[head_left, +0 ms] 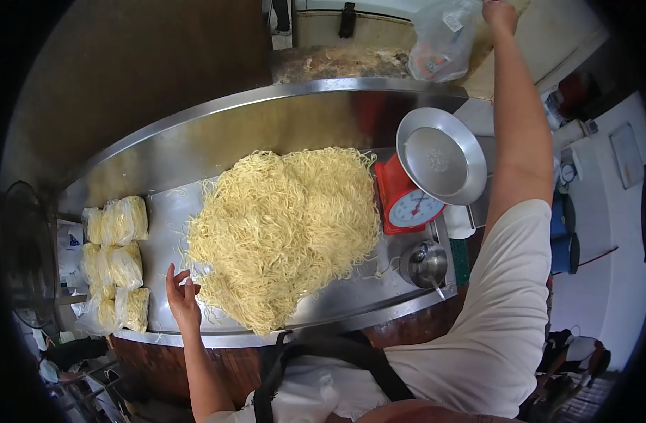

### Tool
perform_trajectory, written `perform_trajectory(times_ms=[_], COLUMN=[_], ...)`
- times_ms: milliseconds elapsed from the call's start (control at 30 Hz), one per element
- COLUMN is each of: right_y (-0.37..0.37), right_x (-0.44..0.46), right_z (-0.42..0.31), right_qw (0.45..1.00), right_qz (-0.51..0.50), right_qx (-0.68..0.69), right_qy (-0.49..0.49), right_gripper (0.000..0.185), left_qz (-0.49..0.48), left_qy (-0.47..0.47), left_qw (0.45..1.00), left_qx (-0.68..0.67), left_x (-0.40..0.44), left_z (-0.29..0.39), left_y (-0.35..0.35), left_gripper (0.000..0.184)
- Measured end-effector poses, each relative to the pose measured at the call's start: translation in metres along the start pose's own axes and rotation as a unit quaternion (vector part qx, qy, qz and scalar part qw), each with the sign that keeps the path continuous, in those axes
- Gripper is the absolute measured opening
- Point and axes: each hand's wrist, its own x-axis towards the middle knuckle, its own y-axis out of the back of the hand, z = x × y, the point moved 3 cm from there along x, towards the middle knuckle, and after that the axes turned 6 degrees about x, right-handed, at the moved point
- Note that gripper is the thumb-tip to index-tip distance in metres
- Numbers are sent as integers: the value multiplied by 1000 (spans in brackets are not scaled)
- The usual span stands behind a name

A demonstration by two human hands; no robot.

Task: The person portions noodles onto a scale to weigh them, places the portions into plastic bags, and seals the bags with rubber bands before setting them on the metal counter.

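Note:
A large heap of yellow noodles (287, 233) lies on the metal worktable. My left hand (183, 292) is beside the heap's left edge, palm up with its fingers apart, holding nothing. A small whitish clear scrap, perhaps plastic, is by its fingertips. My right arm stretches to the top edge of the view. There my right hand (501, 15) is closed at the side of a clear plastic bag (444, 42) with a white label and orange contents. The top of the bag and part of those fingers are cut off by the view's edge.
Right of the noodles stands a red dial scale (400, 201) with a round metal pan (439, 155). A metal pot (425, 264) is near the front edge. Several bags of noodles (118, 261) are stacked at left. A raised metal rim (266, 92) runs along the back.

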Motion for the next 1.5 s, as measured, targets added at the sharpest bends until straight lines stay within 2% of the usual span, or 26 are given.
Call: perform_trajectory(times_ms=[33, 133, 233, 333, 433, 533, 633, 667, 700, 800, 867, 933, 967, 1000, 1033, 1067, 1100, 1167, 1200, 1233, 1267, 1400, 1500], right_y=[6, -21, -30, -8, 31, 20, 43, 51, 58, 95, 127, 148, 152, 156, 162, 178, 177, 183, 188, 192, 196, 217, 204], right_x=[1, 8, -4, -1, -23, -5, -8, -6, -4, -44, -110, -190, -233, -277, -320, -359, -393, -449, -470, -484, -498, -530, -569], right_z=[-6, 12, 24, 3, -38, -9, -47, -45, -47, -96, -146, -189, -208, -223, -239, -258, -260, -272, -281, -288, -294, -317, -319], right_qw=[1000, 983, 964, 981, 1000, 996, 937, 920, 902, 794, 689, 574, 514, 480, 470, 535, 404, 243, 159, 191, 225, 335, 315], right_qz=[27, -36, -99, -58, 11, 70, 198, 126, 109, 39, -55, -169, -228, -273, -311, -319, -399, -377, -354, -330, -302, -222, -290], right_qx=[-3, -136, -206, -167, -21, 59, 208, 347, 409, 605, 721, 799, 825, 832, 825, 782, 823, 857, 849, 827, 804, 676, 710], right_qy=[12, 118, 139, 79, 19, -22, 199, 132, 84, 50, 52, 57, 61, 54, 40, 0, -33, -253, -360, -412, -461, -618, -560], right_gripper=[38, 42, 43, 38, 30, 25, 24, 24, 23, 20, 19, 18, 18, 17, 17, 29, 25, 29, 31, 31, 32, 30, 29], left_qz=[-5, -10, -13, -9, -9, -23, -27, -35, -51, -85, -138, -244, -294, -349, -410, -448, -483, -370, -353, -339, -379, -490, -610], left_qy=[2, 7, 7, 9, 13, 11, 10, 14, 10, -12, -25, -23, -21, -2, 49, 57, 68, 59, 38, 16, -3, -49, -114], left_qw=[1000, 1000, 1000, 1000, 1000, 1000, 999, 999, 998, 995, 982, 951, 927, 895, 844, 804, 760, 793, 792, 791, 722, 598, 523], left_qx=[-1, -1, 2, 2, -4, -11, -30, -26, -34, -51, -128, -186, -233, -279, -343, -387, -430, -481, -496, -510, -579, -632, -585], left_x=[-1, -4, -6, -8, -10, -12, -15, -15, -12, -10, -8, -8, -7, -3, 4, 17, 27, 46, 55, 62, 68, 65, 51], left_z=[0, -3, -2, 3, 0, -4, -4, -1, -3, 21, 39, 76, 92, 105, 112, 120, 126, 140, 142, 140, 138, 136, 119], left_y=[-3, -7, -8, -4, -1, -2, -6, -10, -14, -35, -60, -84, -96, -108, -119, -127, -132, -134, -131, -125, -118, -80, -28], left_gripper=[52, 51, 51, 50, 50, 49, 48, 47, 47, 45, 45, 46, 59, 71, 69, 69, 69, 63, 60, 57, 56, 63, 68])
